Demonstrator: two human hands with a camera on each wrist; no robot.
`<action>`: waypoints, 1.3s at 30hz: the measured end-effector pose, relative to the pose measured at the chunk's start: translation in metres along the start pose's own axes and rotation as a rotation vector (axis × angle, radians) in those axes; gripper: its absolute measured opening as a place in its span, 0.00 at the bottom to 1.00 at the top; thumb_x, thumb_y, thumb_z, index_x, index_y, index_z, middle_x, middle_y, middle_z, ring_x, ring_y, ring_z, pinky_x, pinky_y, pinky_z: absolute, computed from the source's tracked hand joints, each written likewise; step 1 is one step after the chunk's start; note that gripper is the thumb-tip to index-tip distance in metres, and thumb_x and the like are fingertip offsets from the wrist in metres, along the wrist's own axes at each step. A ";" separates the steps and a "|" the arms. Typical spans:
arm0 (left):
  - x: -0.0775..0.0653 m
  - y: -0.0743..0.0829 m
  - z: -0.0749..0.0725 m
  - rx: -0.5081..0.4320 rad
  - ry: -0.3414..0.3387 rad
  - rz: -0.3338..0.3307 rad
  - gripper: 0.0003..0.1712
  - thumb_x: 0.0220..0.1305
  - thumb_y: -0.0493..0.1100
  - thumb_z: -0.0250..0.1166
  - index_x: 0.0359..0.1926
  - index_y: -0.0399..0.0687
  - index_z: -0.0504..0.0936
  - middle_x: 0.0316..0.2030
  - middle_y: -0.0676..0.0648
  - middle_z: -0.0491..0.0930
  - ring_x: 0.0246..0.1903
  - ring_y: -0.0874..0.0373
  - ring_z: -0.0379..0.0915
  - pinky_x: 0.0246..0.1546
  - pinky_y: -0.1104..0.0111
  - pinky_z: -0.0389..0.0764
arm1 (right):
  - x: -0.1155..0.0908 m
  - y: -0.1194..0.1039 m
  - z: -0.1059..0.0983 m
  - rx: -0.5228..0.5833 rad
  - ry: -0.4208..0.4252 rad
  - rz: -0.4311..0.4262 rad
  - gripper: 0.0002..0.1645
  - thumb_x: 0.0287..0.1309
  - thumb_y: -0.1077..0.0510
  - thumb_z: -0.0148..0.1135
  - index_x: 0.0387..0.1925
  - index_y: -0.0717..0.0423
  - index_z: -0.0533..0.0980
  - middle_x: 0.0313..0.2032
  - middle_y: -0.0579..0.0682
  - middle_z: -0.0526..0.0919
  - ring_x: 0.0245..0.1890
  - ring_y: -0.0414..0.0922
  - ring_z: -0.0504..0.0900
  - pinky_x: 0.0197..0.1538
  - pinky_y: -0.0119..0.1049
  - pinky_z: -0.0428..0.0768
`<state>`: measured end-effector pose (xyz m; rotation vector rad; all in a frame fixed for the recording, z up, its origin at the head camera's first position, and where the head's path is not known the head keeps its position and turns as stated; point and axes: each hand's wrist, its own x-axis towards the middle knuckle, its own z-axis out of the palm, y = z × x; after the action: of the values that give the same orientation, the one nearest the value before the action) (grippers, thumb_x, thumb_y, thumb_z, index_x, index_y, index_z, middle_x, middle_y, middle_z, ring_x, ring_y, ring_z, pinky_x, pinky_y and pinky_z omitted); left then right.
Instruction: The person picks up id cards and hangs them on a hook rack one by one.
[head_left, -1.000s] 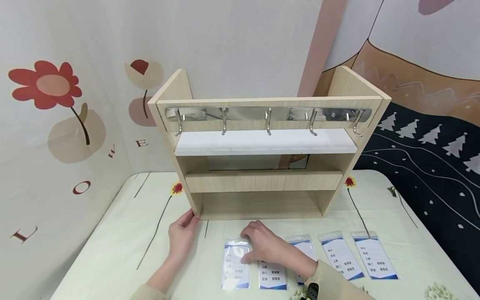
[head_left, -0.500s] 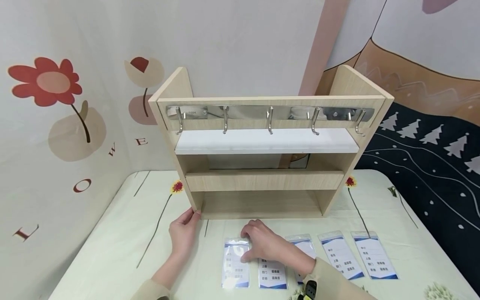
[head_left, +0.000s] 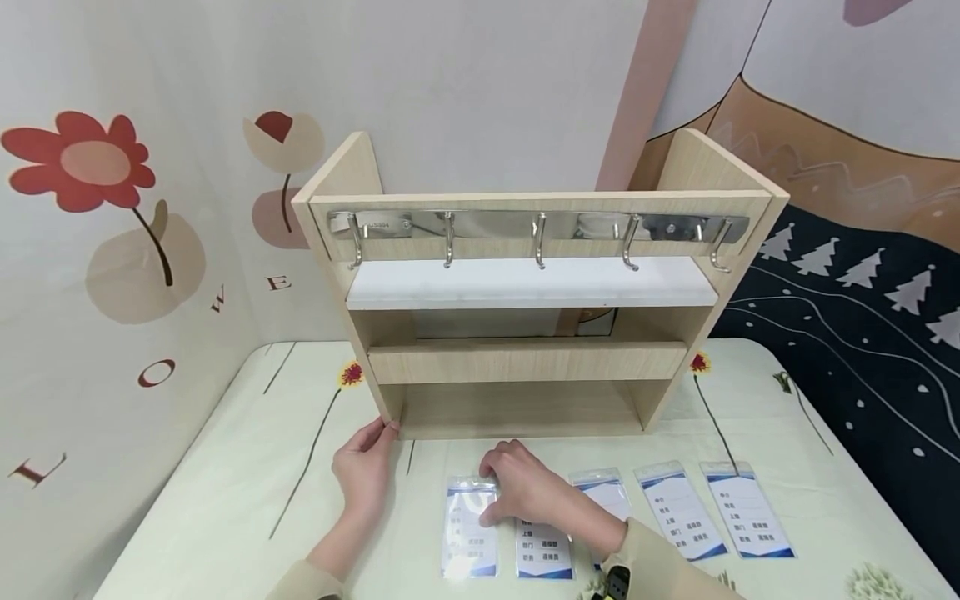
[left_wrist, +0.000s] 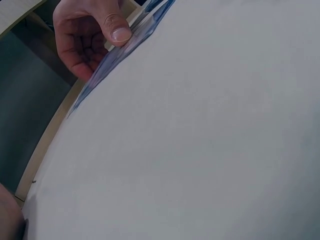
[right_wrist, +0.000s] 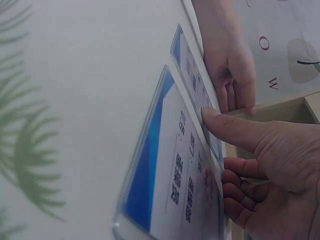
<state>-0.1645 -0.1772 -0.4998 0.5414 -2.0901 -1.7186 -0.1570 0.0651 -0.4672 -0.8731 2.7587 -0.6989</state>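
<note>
A light wooden desk shelf stands on the bed-like table, with a metal hook rail across its top. My left hand holds its lower left front corner between thumb and fingers. Below the shelf, my right hand reaches over the leftmost ID badge, a printed card in a clear plastic sleeve. The thumb lies on the badge's right edge and the curled fingers are at its top corner, as the right wrist view shows too. The second ID badge is partly hidden under this hand.
Further right lie more ID badges, including one beneath the right forearm, a tilted badge and the rightmost badge. A flower-printed cloth covers the table. Patterned curtains hang behind and at both sides.
Both hands keep the same places at the shelf corner and the leftmost badge. The head view has shifted only slightly.
</note>
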 end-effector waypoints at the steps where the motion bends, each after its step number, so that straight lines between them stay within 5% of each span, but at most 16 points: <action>1: 0.000 0.000 0.000 -0.004 0.006 -0.002 0.17 0.70 0.40 0.69 0.55 0.35 0.86 0.51 0.35 0.86 0.36 0.81 0.78 0.39 0.86 0.80 | 0.000 0.000 0.000 -0.003 -0.001 0.001 0.31 0.34 0.49 0.89 0.42 0.56 0.84 0.36 0.41 0.80 0.43 0.41 0.76 0.53 0.34 0.82; 25: 0.000 -0.004 0.001 -0.051 0.036 0.019 0.14 0.68 0.36 0.69 0.52 0.34 0.87 0.50 0.34 0.86 0.36 0.80 0.79 0.40 0.84 0.82 | 0.004 -0.001 -0.005 0.086 -0.125 0.046 0.26 0.41 0.53 0.87 0.42 0.50 0.81 0.33 0.36 0.75 0.42 0.37 0.70 0.47 0.34 0.76; 39: 0.001 -0.005 0.001 -0.044 0.024 0.013 0.14 0.69 0.37 0.69 0.53 0.34 0.86 0.50 0.34 0.86 0.36 0.79 0.79 0.39 0.84 0.82 | 0.002 0.004 -0.005 0.215 -0.090 0.031 0.26 0.44 0.58 0.85 0.41 0.49 0.77 0.34 0.37 0.75 0.39 0.36 0.71 0.45 0.31 0.77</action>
<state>-0.1655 -0.1780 -0.5050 0.5319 -2.0299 -1.7385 -0.1618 0.0691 -0.4648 -0.7936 2.5534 -0.9065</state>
